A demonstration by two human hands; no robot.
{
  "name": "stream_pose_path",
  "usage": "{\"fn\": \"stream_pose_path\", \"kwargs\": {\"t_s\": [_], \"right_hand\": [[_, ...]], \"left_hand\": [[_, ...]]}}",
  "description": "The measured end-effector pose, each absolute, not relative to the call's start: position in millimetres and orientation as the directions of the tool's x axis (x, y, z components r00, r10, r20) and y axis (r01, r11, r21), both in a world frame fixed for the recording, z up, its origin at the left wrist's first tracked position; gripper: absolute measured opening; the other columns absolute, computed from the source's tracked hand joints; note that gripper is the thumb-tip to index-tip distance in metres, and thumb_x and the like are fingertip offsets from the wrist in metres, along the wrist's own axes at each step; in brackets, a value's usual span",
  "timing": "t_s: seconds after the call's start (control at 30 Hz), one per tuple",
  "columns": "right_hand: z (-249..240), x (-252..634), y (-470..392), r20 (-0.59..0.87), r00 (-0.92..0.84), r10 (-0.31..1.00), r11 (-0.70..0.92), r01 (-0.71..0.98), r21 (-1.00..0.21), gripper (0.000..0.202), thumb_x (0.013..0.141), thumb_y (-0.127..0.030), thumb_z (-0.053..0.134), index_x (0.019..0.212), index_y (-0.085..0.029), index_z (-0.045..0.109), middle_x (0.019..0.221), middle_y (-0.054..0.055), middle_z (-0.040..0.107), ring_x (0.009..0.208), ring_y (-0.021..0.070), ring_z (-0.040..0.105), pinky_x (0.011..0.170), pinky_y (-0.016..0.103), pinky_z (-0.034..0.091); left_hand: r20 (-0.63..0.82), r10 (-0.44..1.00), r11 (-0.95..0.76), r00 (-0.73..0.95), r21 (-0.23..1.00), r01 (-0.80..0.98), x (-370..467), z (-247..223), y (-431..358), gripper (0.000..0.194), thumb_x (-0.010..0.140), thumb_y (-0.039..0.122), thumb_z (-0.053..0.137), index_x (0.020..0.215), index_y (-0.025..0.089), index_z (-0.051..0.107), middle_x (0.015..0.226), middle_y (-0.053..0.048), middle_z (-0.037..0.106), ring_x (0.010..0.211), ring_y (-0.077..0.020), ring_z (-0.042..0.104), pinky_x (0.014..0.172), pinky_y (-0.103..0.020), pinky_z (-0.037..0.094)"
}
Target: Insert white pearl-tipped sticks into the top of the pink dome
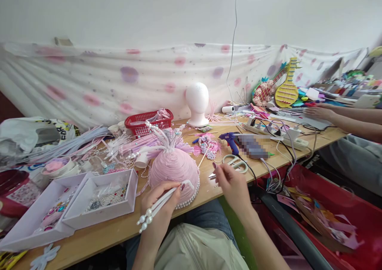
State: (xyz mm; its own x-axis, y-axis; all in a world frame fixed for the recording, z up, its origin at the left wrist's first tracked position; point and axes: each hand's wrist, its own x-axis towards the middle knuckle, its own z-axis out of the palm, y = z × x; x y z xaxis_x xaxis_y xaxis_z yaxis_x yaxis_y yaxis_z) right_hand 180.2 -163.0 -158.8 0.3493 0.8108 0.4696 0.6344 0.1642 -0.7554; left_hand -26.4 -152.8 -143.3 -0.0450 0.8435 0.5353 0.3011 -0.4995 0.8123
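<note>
My left hand (159,204) is closed around white fuzzy stems (162,201) with pearl beads at their lower ends. The bent upper end of the stems lies in front of a pink dome-shaped cap (173,170), wound in coils and edged with pearls. White fuzzy loops and beads stand up from the cap's top. To the right, my right hand (232,186) is raised, thumb and fingers drawn together in a pinch; anything between them is too small to make out. Scissors (235,163) with pale green handles lie just behind that hand, partly covered by it.
White boxes (101,198) of beads and gems stand at left, a red basket (149,120) behind. A white foam head (197,102), a blue glue gun (230,140) and a corded power strip (271,132) are farther back. Another person's hands (320,112) rest at far right.
</note>
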Motion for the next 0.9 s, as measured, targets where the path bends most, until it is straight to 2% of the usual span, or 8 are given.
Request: {"fn": "stream_pose_path", "kwargs": {"t_s": [0.1,0.2,0.3,0.43,0.53,0.67,0.8,0.9], "right_hand": [[-156,224,-149,0.482,0.484,0.731,0.021,0.689,-0.724,0.037,0.087,-0.051,0.052,0.067,-0.020,0.055,0.058,0.001,0.059,0.055,0.0160,0.053,0.057,0.028,0.038],[-152,264,-125,0.528,0.521,0.671,-0.056,0.746,-0.664,0.028,0.079,-0.047,0.061,0.080,-0.019,0.058,0.076,0.006,0.066,0.070,0.0208,0.060,0.066,0.031,0.042],[-146,288,-96,0.544,0.548,0.635,-0.189,0.794,-0.578,0.031,0.075,-0.041,0.062,0.090,-0.014,0.062,0.093,0.015,0.067,0.088,0.0267,0.060,0.078,0.036,0.043],[-141,298,-60,0.473,0.502,0.724,-0.335,0.855,-0.396,0.039,0.079,-0.046,0.057,0.089,-0.010,0.067,0.091,0.020,0.068,0.094,0.0316,0.059,0.092,0.043,0.036],[-142,302,-41,0.381,0.483,0.789,-0.383,0.870,-0.310,0.046,0.080,-0.050,0.054,0.086,-0.008,0.070,0.089,0.022,0.069,0.095,0.0329,0.060,0.090,0.042,0.036],[-143,311,-28,0.317,0.497,0.808,-0.388,0.853,-0.349,0.042,0.082,-0.046,0.053,0.081,-0.009,0.072,0.088,0.021,0.071,0.094,0.0323,0.062,0.080,0.038,0.041],[-137,316,-28,0.297,0.489,0.820,-0.365,0.847,-0.386,0.045,0.084,-0.047,0.050,0.066,-0.012,0.070,0.071,0.016,0.070,0.078,0.0282,0.066,0.069,0.034,0.044],[-128,315,-36,0.288,0.513,0.809,-0.279,0.766,-0.579,0.044,0.083,-0.049,0.051,0.065,-0.014,0.069,0.063,0.011,0.068,0.062,0.0221,0.065,0.057,0.030,0.045]], "left_hand": [[0.530,0.842,-0.483,-0.096,0.822,0.302,-29,-144,-151,0.007,0.072,0.028,0.071,0.073,0.022,0.073,0.070,-0.001,0.072,0.061,-0.0143,0.063,0.061,-0.022,0.052],[0.528,0.837,-0.470,-0.145,0.829,0.302,-31,-143,-149,0.009,0.071,0.031,0.072,0.072,0.021,0.072,0.066,0.000,0.070,0.055,-0.0131,0.060,0.054,-0.021,0.049],[0.497,0.850,-0.440,-0.176,0.853,0.281,-33,-143,-148,0.011,0.070,0.031,0.073,0.072,0.021,0.071,0.061,0.001,0.067,0.049,-0.0110,0.055,0.047,-0.020,0.044],[0.384,0.908,-0.359,-0.166,0.920,0.160,-31,-147,-144,0.015,0.069,0.033,0.073,0.072,0.019,0.069,0.062,0.001,0.068,0.053,-0.0116,0.058,0.050,-0.019,0.046],[0.320,0.939,-0.313,-0.131,0.947,0.067,-26,-149,-141,0.017,0.069,0.034,0.073,0.071,0.018,0.067,0.062,0.001,0.066,0.054,-0.0109,0.057,0.050,-0.018,0.046],[0.291,0.955,-0.292,-0.058,0.956,-0.004,-15,-149,-138,0.017,0.069,0.033,0.073,0.071,0.017,0.067,0.066,0.000,0.068,0.058,-0.0113,0.059,0.053,-0.019,0.047],[0.281,0.958,-0.280,0.054,0.959,-0.030,-4,-148,-130,0.019,0.070,0.035,0.073,0.072,0.017,0.068,0.067,-0.001,0.069,0.059,-0.0121,0.060,0.052,-0.020,0.047],[0.274,0.957,-0.269,0.096,0.961,-0.059,0,-147,-124,0.019,0.069,0.035,0.073,0.072,0.017,0.069,0.066,-0.002,0.069,0.058,-0.0124,0.061,0.052,-0.020,0.047]]}}
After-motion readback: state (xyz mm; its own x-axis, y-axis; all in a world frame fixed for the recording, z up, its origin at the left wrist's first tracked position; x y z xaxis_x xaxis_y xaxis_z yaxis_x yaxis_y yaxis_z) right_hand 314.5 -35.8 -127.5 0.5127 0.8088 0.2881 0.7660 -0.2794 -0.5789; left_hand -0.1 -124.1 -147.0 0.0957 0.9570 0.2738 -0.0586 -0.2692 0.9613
